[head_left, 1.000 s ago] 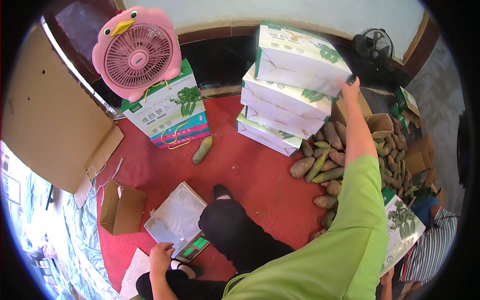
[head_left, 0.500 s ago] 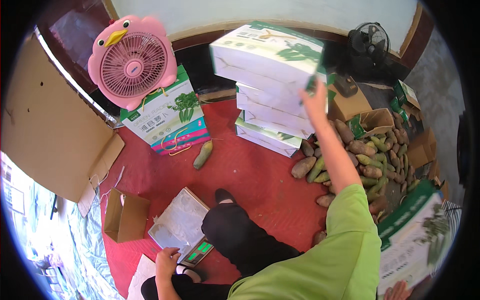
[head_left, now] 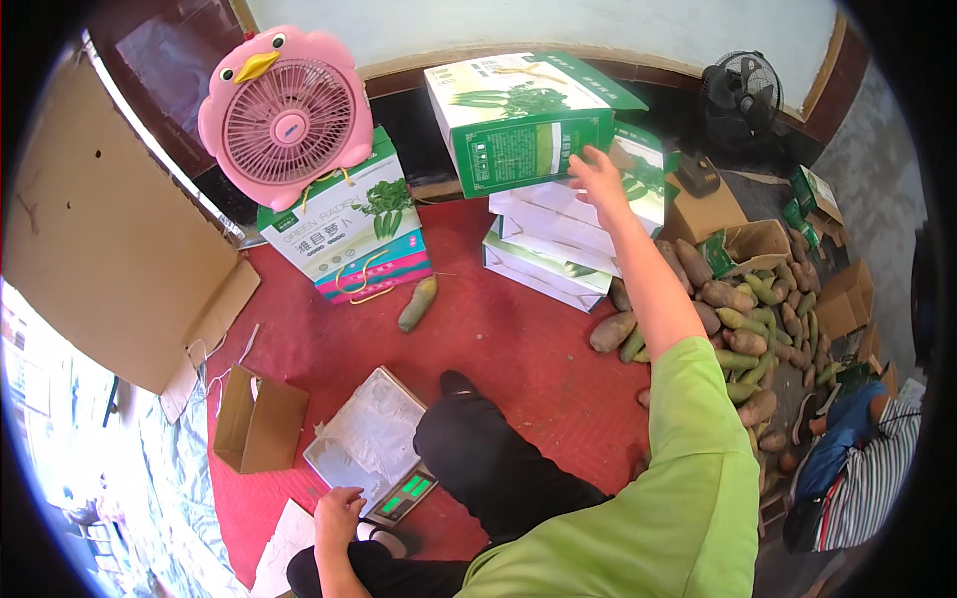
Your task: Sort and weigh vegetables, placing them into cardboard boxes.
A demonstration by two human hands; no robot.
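Observation:
My right hand (head_left: 601, 187) reaches out to the far stack with its fingers apart, at the green end of the top carton. That white-and-green radish gift box (head_left: 538, 151) sits turned across the other white boxes (head_left: 558, 224), green end facing me. My left hand (head_left: 339, 514) hangs beside the scale, fingers loosely bent and nothing seen in them. The platform scale (head_left: 369, 444) has a silver plate and a lit green display. A small open brown carton (head_left: 261, 419) stands to its left.
A pink bird-shaped fan (head_left: 287, 125) rests on stacked gift boxes (head_left: 344, 224), with one green radish (head_left: 418, 304) nearby. Many radishes and brown tubers (head_left: 743, 339) are heaped at right. A black fan (head_left: 743, 95) stands behind. Another person in striped clothing (head_left: 872, 488) is at lower right.
The top box has turned, its green end now toward me, and my right hand's fingers have spread. The upright box at lower right has left the view. My left hand stays near the scale.

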